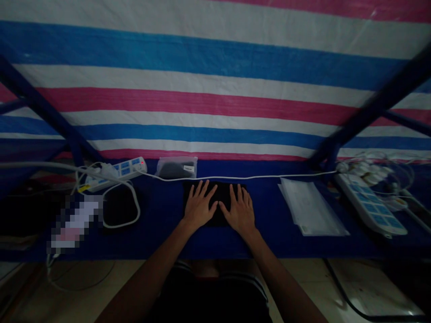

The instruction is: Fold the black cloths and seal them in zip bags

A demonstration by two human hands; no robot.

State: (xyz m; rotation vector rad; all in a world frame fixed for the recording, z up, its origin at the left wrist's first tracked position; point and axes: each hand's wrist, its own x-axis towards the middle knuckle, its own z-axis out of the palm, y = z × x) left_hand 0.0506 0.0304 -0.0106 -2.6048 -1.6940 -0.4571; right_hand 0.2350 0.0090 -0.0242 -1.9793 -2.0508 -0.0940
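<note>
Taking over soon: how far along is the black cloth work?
Done: the black cloth lies flat on the blue table. In hand: the left hand and right hand rest palm-down on it. Left: the plastic bag lies apart from them; more I cannot tell.

Seen from the room: bare left hand (200,205) & right hand (238,211) side by side on black fabric mat (215,202), on navy tabletop (161,220). Behind mat: thin white cable (235,177), then clear plastic zip bag (177,167). L of mat: short white-and-blue plastic power strip (116,174). R of mat: clear plastic sleeve of papers (311,208), w/ long white-and-blue plastic power strip (370,204) further R.
</note>
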